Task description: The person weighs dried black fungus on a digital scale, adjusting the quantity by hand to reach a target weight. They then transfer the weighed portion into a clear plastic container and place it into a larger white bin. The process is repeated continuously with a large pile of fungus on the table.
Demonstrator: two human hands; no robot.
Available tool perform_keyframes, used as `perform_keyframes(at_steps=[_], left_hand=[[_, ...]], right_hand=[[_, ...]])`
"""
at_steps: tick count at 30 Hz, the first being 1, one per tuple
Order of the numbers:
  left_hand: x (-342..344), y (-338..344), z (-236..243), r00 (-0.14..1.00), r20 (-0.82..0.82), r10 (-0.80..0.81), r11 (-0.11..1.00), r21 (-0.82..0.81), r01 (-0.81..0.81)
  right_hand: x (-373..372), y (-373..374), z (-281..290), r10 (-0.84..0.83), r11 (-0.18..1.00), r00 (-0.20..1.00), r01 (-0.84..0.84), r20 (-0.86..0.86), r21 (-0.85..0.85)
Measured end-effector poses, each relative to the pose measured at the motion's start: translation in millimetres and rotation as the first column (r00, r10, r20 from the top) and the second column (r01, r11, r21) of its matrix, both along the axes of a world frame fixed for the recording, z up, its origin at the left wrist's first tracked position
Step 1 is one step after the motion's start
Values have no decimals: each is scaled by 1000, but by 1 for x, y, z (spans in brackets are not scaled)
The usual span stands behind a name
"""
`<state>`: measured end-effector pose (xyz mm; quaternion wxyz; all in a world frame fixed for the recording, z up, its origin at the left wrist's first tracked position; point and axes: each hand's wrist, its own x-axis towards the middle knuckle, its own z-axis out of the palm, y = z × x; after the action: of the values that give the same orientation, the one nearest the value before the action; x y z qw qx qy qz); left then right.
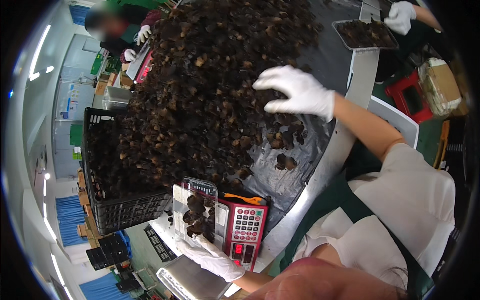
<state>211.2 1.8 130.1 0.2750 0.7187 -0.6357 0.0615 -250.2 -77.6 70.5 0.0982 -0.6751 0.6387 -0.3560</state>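
A large heap of dark brown, curled pieces that look like wood ear mushrooms [200,85] covers the table. My right hand [297,92], in a white glove, is over the heap's right edge, fingers curved and apart, nothing visible in them. At the lower middle, a red digital scale [246,225] with a keypad and lit display carries a clear plastic tray [220,220]. Several mushroom pieces [196,212] lie in this tray. My left hand [212,257], also gloved, is at the tray's near end, fingers outstretched and touching the pieces or the tray rim.
A black plastic crate [132,212] full of mushrooms stands left of the heap. An orange tool [245,199] lies behind the scale. Stacked clear trays [192,277] sit below my left hand. Co-workers' gloved hands [143,34] are at the upper left and, beside a filled tray [365,35], upper right.
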Motion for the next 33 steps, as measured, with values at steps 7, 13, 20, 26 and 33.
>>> perform_keyframes(at_steps=[7,13,20,26,33], left_hand=[[-86,25,-13,924,-94,-370,890,-321,324],[-185,19,-68,606,-134,-784,613,-10,790],[-220,30,-103,543,-196,-816,560,-42,827],[-222,32,-113,544,-206,-813,561,-28,827],[-221,32,-117,559,-203,-804,574,-21,818]], right_hand=[[-74,55,-40,-215,954,968,236,-127,184],[-56,9,-56,-95,986,983,116,-160,122],[-18,-79,-40,126,985,961,-91,-248,146],[-18,-108,-61,103,992,992,-96,-78,86],[-51,-109,-61,-65,986,661,-73,748,151]])
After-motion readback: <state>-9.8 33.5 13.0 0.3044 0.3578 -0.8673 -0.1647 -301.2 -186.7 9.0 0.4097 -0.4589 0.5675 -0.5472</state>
